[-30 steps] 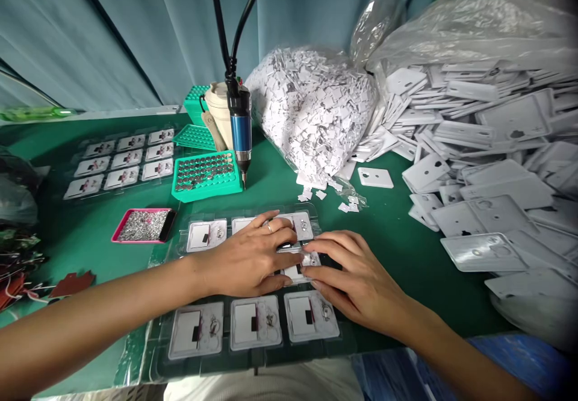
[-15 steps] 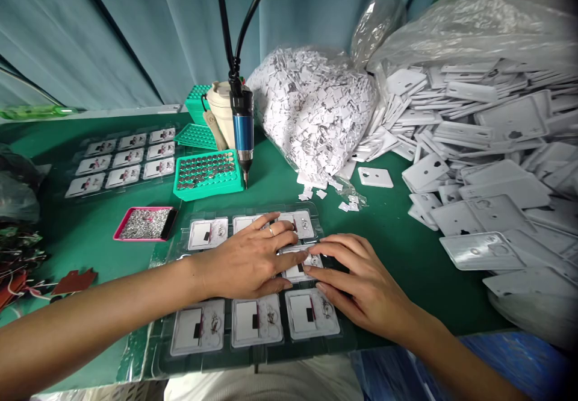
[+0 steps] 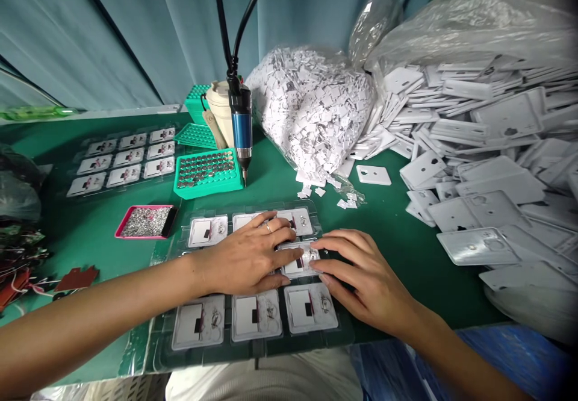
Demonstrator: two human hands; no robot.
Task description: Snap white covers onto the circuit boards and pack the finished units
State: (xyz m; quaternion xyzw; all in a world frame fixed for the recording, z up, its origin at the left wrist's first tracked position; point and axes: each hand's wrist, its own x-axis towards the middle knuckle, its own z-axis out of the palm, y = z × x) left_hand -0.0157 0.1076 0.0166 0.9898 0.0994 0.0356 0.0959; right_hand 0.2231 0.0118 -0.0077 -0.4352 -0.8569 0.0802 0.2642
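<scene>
A clear plastic tray (image 3: pixel 158 353) with several white rectangular cases lies in front of me. Each visible case holds a white block with a black patch and thin wires at one end. My left hand (image 3: pixel 255 253) stretches palm down across the middle of the tray, fingers spread, covering some of the cases. Its index fingertip rests on the middle-right case (image 3: pixel 289 268). My right hand (image 3: pixel 356 274) has its fingers apart and gently bent, with the fingertips at the right end of that same case. Neither hand grasps anything that I can see.
Behind the tray hangs an electric screwdriver (image 3: pixel 242 130) beside a green rack (image 3: pixel 210 187) of round metal parts. Small metal pieces fill a pink dish (image 3: pixel 130 223). Another filled tray (image 3: pixel 121 159) lies far left. A bag of white bits (image 3: pixel 311 106) and heaped white covers (image 3: pixel 487 178) occupy the right.
The right fingertips have shifted slightly on the middle-right case, uncovering a little more of its wired end. The left hand stays nearly still, and the whole view has moved a little.
</scene>
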